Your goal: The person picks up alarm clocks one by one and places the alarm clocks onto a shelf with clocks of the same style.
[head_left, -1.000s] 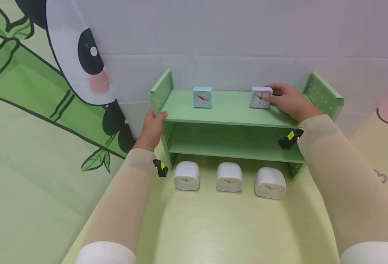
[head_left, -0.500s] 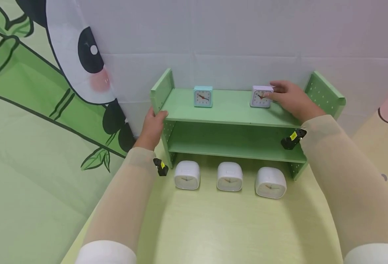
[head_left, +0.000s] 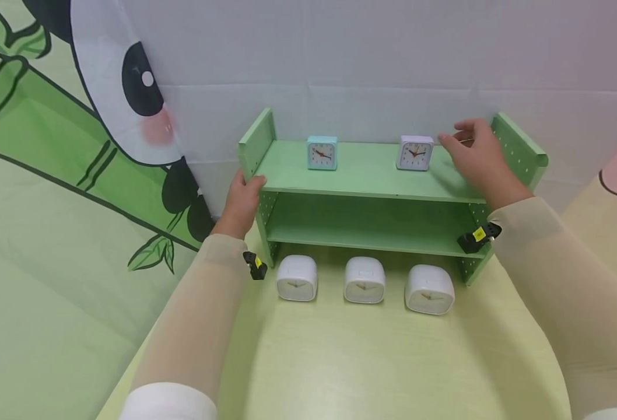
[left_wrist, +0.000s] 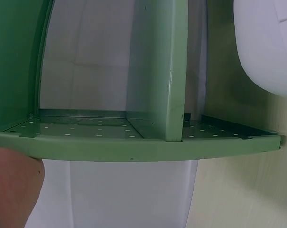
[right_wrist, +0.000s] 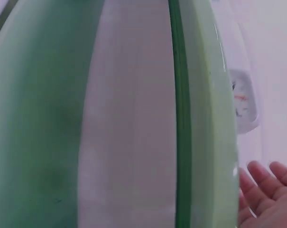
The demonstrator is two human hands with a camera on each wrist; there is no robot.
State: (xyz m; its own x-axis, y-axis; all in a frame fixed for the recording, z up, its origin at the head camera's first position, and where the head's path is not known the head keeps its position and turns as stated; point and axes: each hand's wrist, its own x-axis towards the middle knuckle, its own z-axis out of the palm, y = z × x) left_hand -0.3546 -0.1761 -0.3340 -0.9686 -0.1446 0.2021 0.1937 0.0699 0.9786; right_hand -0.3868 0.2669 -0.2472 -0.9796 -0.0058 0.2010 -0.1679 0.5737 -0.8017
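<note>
My left hand (head_left: 241, 204) grips the left side of a green shelf rack (head_left: 340, 182), its thumb over the top board. In the left wrist view only part of that hand (left_wrist: 15, 185) shows against the green side panel. My right hand (head_left: 476, 154) is raised above the rack's top board near the right panel, fingers loosely bent with nothing held. Just left of it, apart from the fingers, a small lilac square clock (head_left: 415, 154) stands upright. A light-blue square clock (head_left: 322, 153) stands farther left on the same board.
On the table (head_left: 340, 367), in front of the rack's base, sit three white rounded clocks: a left one (head_left: 296, 279), a middle one (head_left: 364, 280) and a right one (head_left: 430, 290). A printed cloth (head_left: 366, 46) hangs behind.
My right hand has let go of the lilac clock and moved right and slightly up, away from it. The clock stays in place. My left hand keeps its grip on the rack.
</note>
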